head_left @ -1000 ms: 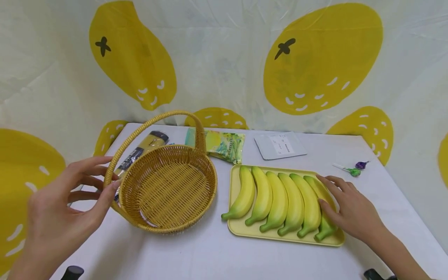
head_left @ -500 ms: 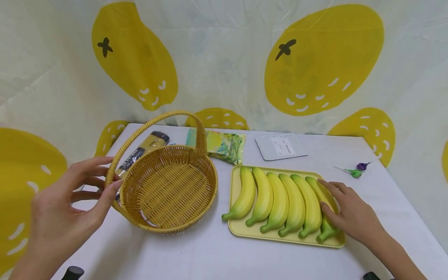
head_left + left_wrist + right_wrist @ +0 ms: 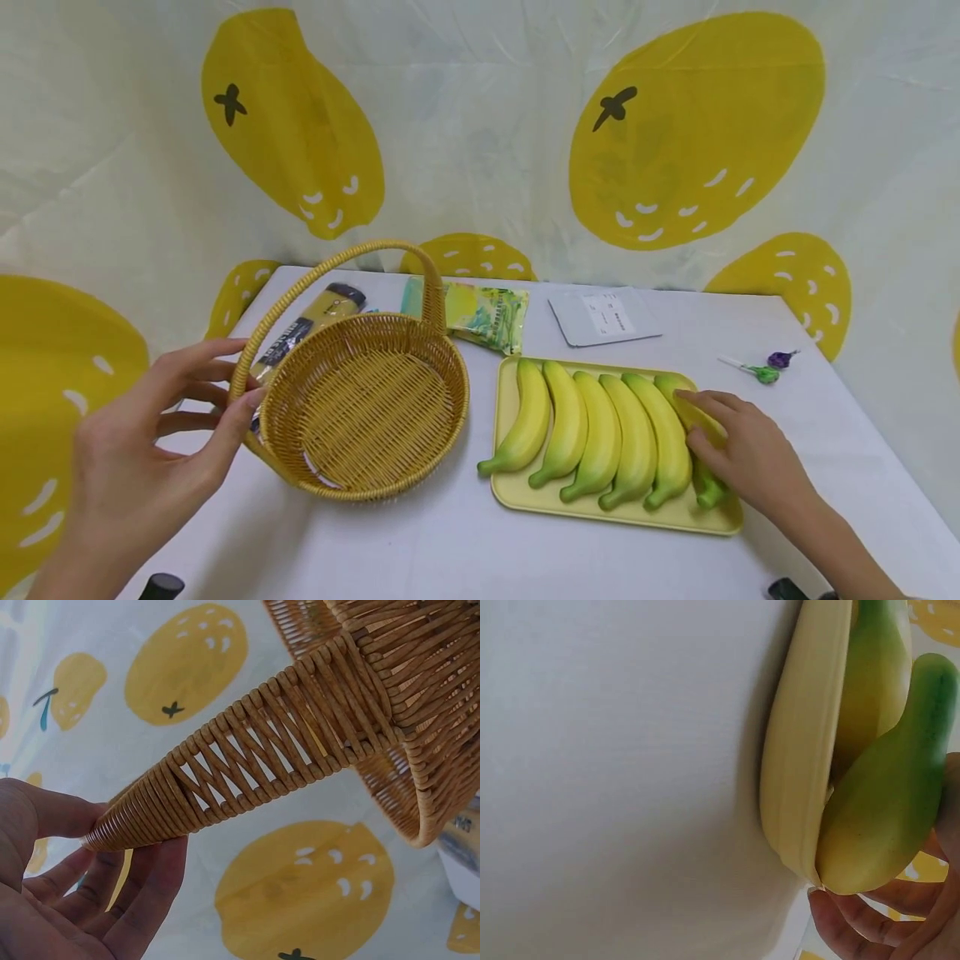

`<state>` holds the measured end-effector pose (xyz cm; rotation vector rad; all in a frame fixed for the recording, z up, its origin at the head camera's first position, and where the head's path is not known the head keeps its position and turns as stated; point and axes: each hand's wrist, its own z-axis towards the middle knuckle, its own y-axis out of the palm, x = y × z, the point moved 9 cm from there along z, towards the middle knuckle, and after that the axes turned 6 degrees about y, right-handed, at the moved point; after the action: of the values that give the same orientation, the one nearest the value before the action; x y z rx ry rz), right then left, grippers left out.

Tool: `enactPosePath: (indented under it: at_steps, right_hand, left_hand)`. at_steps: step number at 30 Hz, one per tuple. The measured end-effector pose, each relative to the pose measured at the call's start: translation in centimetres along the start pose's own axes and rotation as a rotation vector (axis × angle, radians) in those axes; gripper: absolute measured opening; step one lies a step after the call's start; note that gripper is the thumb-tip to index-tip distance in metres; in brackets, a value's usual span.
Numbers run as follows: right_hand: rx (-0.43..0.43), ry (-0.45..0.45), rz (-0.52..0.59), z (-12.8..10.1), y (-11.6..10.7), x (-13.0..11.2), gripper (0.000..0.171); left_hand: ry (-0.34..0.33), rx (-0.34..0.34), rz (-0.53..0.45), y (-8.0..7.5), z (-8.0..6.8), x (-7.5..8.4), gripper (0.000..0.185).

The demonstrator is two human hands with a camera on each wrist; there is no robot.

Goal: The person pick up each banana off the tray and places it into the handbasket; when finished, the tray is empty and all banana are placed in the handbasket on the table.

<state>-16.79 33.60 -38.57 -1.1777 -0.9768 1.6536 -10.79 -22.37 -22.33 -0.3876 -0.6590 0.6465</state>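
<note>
Six bananas (image 3: 592, 433) fill one tray (image 3: 504, 392); the right hand (image 3: 738, 454) now curls its grip around the outermost banana (image 3: 675, 390), lifting it slightly, while the left hand (image 3: 142, 467) still pinches one basket (image 3: 360, 400) by its handle.

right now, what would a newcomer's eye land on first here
Probably the row of six yellow-green bananas on the pale yellow tray right of centre, where the right hand grips the rightmost banana. Next, the empty wicker basket to its left, whose handle the left hand holds, and the big lemon-print backdrop behind the table.
</note>
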Motion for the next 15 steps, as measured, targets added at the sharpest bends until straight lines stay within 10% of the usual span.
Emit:
enactPosePath:
  at_steps: [15]
  right_hand:
    - [-0.121, 0.143, -0.07, 0.41, 0.58, 0.03, 0.05]
  left_hand:
    - [0.031, 0.014, -0.039, 0.08, -0.37, 0.01, 0.064]
